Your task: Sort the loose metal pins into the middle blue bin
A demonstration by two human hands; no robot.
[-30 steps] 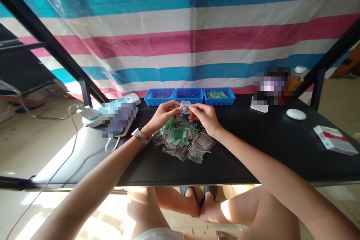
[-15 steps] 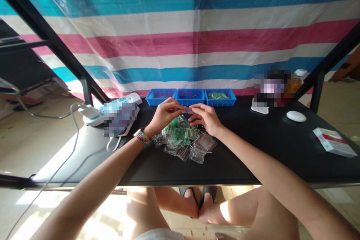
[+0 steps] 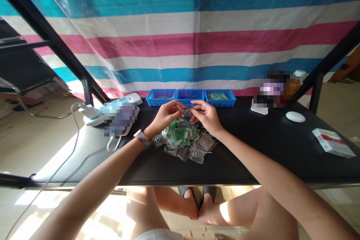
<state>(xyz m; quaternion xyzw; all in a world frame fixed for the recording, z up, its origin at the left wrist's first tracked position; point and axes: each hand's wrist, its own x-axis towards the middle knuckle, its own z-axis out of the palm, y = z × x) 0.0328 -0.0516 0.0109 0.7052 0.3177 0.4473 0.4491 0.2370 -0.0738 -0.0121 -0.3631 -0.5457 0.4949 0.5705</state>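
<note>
Both hands meet above a pile of small clear plastic bags and green parts point(image 3: 181, 135) on the black table. Between my fingertips is a small clear plastic bag point(image 3: 188, 112); what it contains is too small to make out. My left hand point(image 3: 168, 115), with a watch on a woven band at the wrist, pinches the bag's left side. My right hand point(image 3: 206, 117) pinches its right side between thumb and fingers. Several thin pale sticks point(image 3: 205, 132) poke out at the right of the pile, beneath my right hand.
Behind my hands stand three blue bins point(image 3: 161, 99); the right one holds green parts point(image 3: 218, 96). A power strip point(image 3: 119, 105) with a plugged-in charger lies left. To the right are a white oval mouse-like object point(image 3: 295, 116), a white-and-red box point(image 3: 333, 142) and a bottle point(image 3: 297, 78).
My right hand's fingers have shifted and now pinch closer to the bag. The bag has tilted slightly between both hands. The pile and bins look the same.
</note>
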